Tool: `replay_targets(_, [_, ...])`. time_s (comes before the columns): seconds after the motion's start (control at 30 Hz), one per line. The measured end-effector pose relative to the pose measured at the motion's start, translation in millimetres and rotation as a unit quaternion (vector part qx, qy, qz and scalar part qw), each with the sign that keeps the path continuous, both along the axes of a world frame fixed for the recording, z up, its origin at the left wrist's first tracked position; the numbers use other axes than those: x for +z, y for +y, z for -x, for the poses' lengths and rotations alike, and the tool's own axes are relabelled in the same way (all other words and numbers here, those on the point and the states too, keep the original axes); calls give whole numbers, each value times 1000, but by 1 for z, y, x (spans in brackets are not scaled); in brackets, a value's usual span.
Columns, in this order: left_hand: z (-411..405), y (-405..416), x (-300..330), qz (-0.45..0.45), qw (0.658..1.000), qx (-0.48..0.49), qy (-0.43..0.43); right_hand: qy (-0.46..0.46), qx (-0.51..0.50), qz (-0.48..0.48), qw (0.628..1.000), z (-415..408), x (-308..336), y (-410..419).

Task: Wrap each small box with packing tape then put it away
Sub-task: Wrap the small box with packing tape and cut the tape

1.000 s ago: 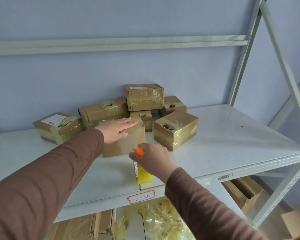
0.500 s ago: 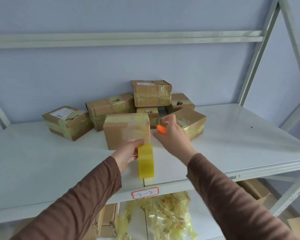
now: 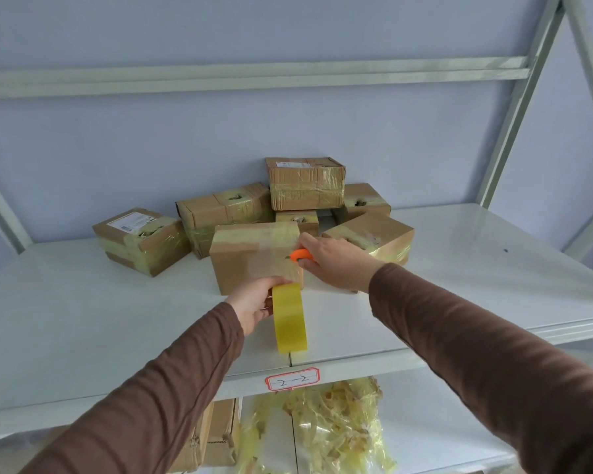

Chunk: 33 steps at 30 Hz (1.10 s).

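A white metal shelf runs under the hands, and its front edge shows below them. Stuck on that edge, just below the left hand, is a small white label with a red border and some marks written on it. Under the shelf, below both hands, sits a clear bag stuffed with crumpled yellow tape scraps. To the left of the bag, below the left arm, stand some flat brown cardboard pieces. Far above the hands, a pale grey bar crosses a light blue wall. A slanted grey post rises to the right, beyond the right hand.
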<state>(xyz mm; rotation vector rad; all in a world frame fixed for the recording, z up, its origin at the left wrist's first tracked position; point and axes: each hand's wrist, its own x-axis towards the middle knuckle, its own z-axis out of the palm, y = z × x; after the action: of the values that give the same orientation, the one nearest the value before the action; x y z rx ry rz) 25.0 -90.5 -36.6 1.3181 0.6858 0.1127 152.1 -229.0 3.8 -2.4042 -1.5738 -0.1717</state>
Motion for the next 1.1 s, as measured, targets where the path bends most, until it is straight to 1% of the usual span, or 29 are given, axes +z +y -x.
replay_targets(0.1, [-1, 1, -1, -10, 1000, 7, 0, -44, 19, 22, 999, -2, -2, 5])
replay_targets(0.3, [-1, 4, -1, -15, 1000, 14, -3, -109, 10, 77, 991, -2, -6, 18])
replay_targets(0.37, [-3, 6, -2, -14, 1000, 18, 1, -151, 3, 94, 984, -2, -6, 24])
replay_targets(0.4, [-3, 6, -2, -13, 1000, 21, 4, -176, -9, 115, 978, -1, -5, 26])
replay_targets(0.47, [-3, 7, -1, -10, 1000, 26, 7, -217, -34, 198, 955, -3, -4, 22])
replay_targets(0.5, [-3, 8, -2, -15, 1000, 25, 8, -216, -48, 238, 946, -6, -4, 16])
replay_targets(0.53, [-2, 9, -3, -21, 1000, 22, 10, -196, -60, 249, 947, -8, -3, 10])
replay_targets(0.57, [-2, 10, -2, -26, 999, 17, 11, -158, -75, 222, 959, -12, -1, 4])
replay_targets(0.6, [-2, 10, -2, -28, 999, 14, 9, -107, -90, 160, 977, -16, 2, 0])
replay_targets(0.63, [-3, 10, -1, -24, 1000, 15, 6, -53, -101, 77, 991, -19, 6, 0])
replay_targets(0.67, [-4, 10, -1, -18, 1000, 16, 5, 3, -99, -9, 995, -19, 10, 3])
replay_targets(0.7, [-5, 9, 0, -14, 1000, 15, 6, 50, -87, -81, 992, -18, 12, 9])
replay_targets(0.73, [-6, 7, 0, -11, 1000, 14, 7, 83, -74, -134, 985, -15, 12, 16])
replay_targets(0.77, [-7, 5, 1, -8, 1000, 13, 7, 104, -70, -165, 978, -11, 10, 24])
replay_targets(0.83, [-7, 2, 0, -10, 1000, 11, 10, 121, -92, -184, 971, -5, 0, 36])
replay_targets(0.93, [-6, 3, 1, -40, 999, -14, 10, 123, -116, -198, 965, -1, -18, 45])
replay_targets(1.03, [-4, 15, 8, -114, 991, -58, 35, 93, -107, -211, 967, -3, -25, 45])
replay_targets(1.1, [0, 27, 12, -159, 982, -82, 61, 59, -92, -189, 976, -5, -25, 44])
